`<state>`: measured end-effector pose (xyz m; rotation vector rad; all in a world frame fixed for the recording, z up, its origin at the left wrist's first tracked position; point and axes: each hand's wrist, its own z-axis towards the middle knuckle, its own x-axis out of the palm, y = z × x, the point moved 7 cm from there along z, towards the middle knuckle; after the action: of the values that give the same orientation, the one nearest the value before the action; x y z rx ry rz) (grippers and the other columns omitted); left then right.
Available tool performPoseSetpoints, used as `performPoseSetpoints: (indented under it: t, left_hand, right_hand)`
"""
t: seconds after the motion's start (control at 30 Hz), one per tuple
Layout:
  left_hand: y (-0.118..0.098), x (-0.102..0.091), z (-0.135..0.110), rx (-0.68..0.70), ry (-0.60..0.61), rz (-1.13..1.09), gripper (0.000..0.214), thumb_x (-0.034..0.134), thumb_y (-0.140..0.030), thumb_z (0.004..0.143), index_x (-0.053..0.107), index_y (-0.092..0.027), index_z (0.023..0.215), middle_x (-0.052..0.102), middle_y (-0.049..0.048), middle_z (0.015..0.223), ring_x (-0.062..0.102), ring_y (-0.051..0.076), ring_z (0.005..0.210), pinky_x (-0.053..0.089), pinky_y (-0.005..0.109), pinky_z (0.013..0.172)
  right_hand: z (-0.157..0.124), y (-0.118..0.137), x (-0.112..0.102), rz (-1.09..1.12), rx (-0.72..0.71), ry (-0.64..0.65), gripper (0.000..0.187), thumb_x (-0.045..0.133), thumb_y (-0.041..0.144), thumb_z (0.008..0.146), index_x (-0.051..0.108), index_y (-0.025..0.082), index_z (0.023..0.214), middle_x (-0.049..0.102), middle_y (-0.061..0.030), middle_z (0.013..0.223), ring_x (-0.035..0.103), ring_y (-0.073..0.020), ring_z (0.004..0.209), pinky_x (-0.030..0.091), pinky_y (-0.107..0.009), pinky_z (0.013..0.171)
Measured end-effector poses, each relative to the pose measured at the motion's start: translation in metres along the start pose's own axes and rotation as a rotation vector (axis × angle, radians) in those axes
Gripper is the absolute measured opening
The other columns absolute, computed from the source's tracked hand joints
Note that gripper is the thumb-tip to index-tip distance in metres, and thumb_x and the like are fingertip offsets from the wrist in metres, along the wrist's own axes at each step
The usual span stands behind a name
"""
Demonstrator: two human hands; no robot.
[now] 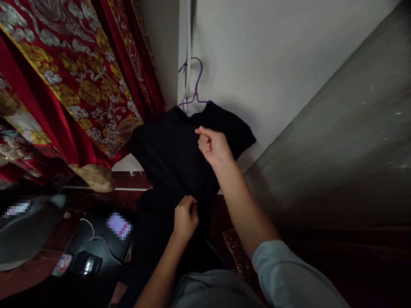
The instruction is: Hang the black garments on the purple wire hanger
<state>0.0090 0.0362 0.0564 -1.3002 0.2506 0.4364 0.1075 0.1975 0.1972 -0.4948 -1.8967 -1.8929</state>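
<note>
A black short-sleeved shirt [173, 149] hangs in front of me from a purple hanger [196, 92], which hooks near a pale pipe by the wall. My left hand [186, 216] is closed, its fingers pinched at the lower front of the shirt. Higher up, my right hand [214, 145] is curled with thumb and forefinger together, in front of the shirt's chest. Whatever those fingers hold, if anything, is too small to see. The dark cloth hides its own folds and lower edge.
Red embroidered cloth [90, 85] hangs at the left. Below it, a black box-like surface [93, 239] bears a cable and a dark phone-like object [86, 264]. A grey cap-like item [28, 235] lies far left. A grey sheet [337, 141] slants along the right.
</note>
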Motion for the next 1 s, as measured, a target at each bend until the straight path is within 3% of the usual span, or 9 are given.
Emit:
performPoseSetpoints:
  t: [0.13,0.2,0.3,0.37,0.5,0.6,0.73,0.87,1.0]
  left_hand:
    - [-0.026,-0.005,0.018,0.119,0.097,0.039,0.022,0.057,-0.005,0.09,0.067,-0.023,0.098,0.068,0.0058,0.094,0.066,0.022,0.09,0.05,0.032,0.082]
    - [-0.055,-0.027,0.041,0.241,0.086,0.013,0.031,0.063,-0.01,0.091,0.068,-0.023,0.118,0.069,0.0074,0.105,0.068,0.023,0.098,0.052,0.033,0.09]
    - [-0.107,-0.076,0.088,0.441,-0.103,0.008,0.038,0.055,-0.017,0.1,0.061,-0.021,0.137,0.07,0.008,0.108,0.067,0.019,0.094,0.053,0.033,0.093]
    - [-0.139,-0.098,0.121,0.557,-0.172,0.075,0.034,0.053,-0.02,0.103,0.063,-0.02,0.135,0.071,0.0072,0.107,0.067,0.018,0.091,0.053,0.032,0.09]
    - [-0.178,-0.101,0.162,0.718,-0.127,0.272,0.015,0.058,-0.019,0.1,0.072,-0.017,0.104,0.072,0.0058,0.095,0.066,0.018,0.088,0.05,0.029,0.084]
    - [-0.18,-0.098,0.166,0.724,-0.195,0.39,0.013,0.058,-0.017,0.1,0.071,-0.017,0.1,0.073,0.0059,0.095,0.066,0.019,0.091,0.046,0.032,0.09]
    - [-0.163,-0.104,0.157,0.661,-0.3,0.453,0.012,0.058,-0.019,0.1,0.069,-0.019,0.098,0.073,0.0028,0.092,0.066,0.019,0.089,0.04,0.037,0.101]
    - [-0.155,-0.108,0.158,0.635,-0.242,0.429,0.012,0.059,-0.024,0.101,0.069,-0.018,0.103,0.072,0.0024,0.091,0.066,0.019,0.089,0.04,0.035,0.096]
    - [-0.167,-0.098,0.16,0.66,-0.176,0.464,0.012,0.057,-0.022,0.102,0.069,-0.017,0.103,0.072,0.002,0.09,0.067,0.021,0.094,0.041,0.038,0.099]
  right_hand:
    - [0.003,0.037,0.021,-0.075,-0.162,0.081,0.017,0.071,0.029,0.083,0.065,0.015,0.075,0.045,0.0068,0.05,0.032,-0.0027,0.039,0.019,-0.017,0.037]
    - [-0.011,0.039,0.022,-0.146,-0.23,0.108,0.02,0.07,0.032,0.084,0.063,0.016,0.075,0.047,0.0063,0.05,0.036,-0.0034,0.039,0.021,-0.017,0.037]
    - [-0.026,0.039,0.017,-0.23,-0.264,0.124,0.023,0.067,0.034,0.085,0.06,0.017,0.071,0.048,0.0057,0.048,0.038,-0.004,0.038,0.022,-0.017,0.038]
    - [-0.029,0.044,0.016,-0.266,-0.294,0.146,0.023,0.066,0.033,0.086,0.059,0.018,0.07,0.047,0.0055,0.048,0.038,-0.0042,0.038,0.022,-0.017,0.038]
    - [-0.023,0.054,0.016,-0.325,-0.422,0.182,0.023,0.066,0.031,0.088,0.06,0.018,0.07,0.046,0.0062,0.048,0.039,-0.0044,0.04,0.025,-0.018,0.04]
    - [-0.013,0.042,0.014,-0.364,-0.469,0.144,0.026,0.067,0.031,0.088,0.055,0.02,0.067,0.044,0.0074,0.047,0.037,-0.0041,0.039,0.026,-0.019,0.041]
    - [-0.007,0.019,0.018,-0.371,-0.337,0.134,0.03,0.067,0.032,0.089,0.052,0.02,0.066,0.045,0.0073,0.046,0.04,-0.0046,0.038,0.029,-0.019,0.04]
    - [-0.016,0.036,0.029,-0.326,-0.354,0.179,0.027,0.066,0.03,0.09,0.055,0.019,0.068,0.045,0.0076,0.048,0.039,-0.0029,0.038,0.028,-0.017,0.041]
    - [-0.013,0.037,0.027,-0.307,-0.417,0.171,0.023,0.063,0.025,0.089,0.055,0.019,0.067,0.045,0.0075,0.048,0.038,-0.0033,0.038,0.027,-0.017,0.041]
